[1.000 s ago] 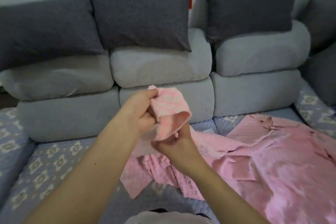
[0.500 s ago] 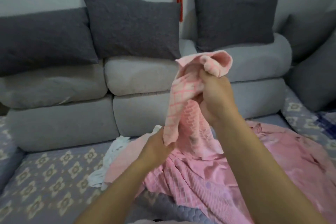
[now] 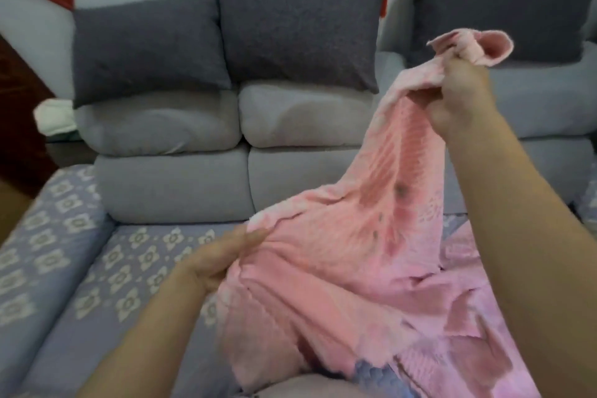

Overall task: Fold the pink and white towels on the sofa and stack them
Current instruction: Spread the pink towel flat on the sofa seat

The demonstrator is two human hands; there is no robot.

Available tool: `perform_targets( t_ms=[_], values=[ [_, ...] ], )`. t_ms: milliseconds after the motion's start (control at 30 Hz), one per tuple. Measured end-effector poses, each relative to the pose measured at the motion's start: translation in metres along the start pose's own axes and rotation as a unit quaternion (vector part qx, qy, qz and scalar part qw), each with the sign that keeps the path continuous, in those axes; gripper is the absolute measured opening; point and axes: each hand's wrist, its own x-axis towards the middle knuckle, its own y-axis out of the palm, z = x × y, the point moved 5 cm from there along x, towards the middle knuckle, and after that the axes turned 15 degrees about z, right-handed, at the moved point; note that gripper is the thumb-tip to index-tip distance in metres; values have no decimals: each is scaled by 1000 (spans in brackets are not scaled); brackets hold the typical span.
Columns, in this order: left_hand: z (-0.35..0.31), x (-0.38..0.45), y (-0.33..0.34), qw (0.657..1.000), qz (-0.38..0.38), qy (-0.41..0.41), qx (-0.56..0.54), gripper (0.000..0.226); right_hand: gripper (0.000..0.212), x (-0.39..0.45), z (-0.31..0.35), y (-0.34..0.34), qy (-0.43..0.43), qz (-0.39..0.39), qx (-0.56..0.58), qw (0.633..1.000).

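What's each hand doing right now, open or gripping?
Left hand: pinching the lower edge of the pink towel.
Right hand: fist gripping the bunched top corner of the same towel, held up.

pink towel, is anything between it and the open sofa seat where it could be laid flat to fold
Nothing visible. Both the left hand and right hand already grip the pink towel, and the patterned seat cover to its left shows nothing lying on it. More pink fabric lies to the right.
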Motion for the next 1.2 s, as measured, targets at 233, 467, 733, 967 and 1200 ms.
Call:
perform_targets(
  t_ms=[233, 467, 733, 967, 1200],
  values=[
    [29, -91, -164, 763, -302, -335, 463, 45, 33, 23, -101, 70, 103, 83, -190, 973],
    [65, -198, -270, 809, -371, -306, 337, 34, 36, -9, -249, 208, 168, 90, -304, 933],
    [150, -226, -395, 925, -321, -148, -138, 32, 38, -106, -482, 327, 232, 352, -418, 805],
    [184, -212, -409, 939, -221, -231, -128, 24, 46, -339, -577, 149, 501, 123, -438, 736],
    [190, -190, -345, 955, -75, -269, -101, 33, 76, -462, -557, 129, 601, 221, -338, 690]
  ],
)
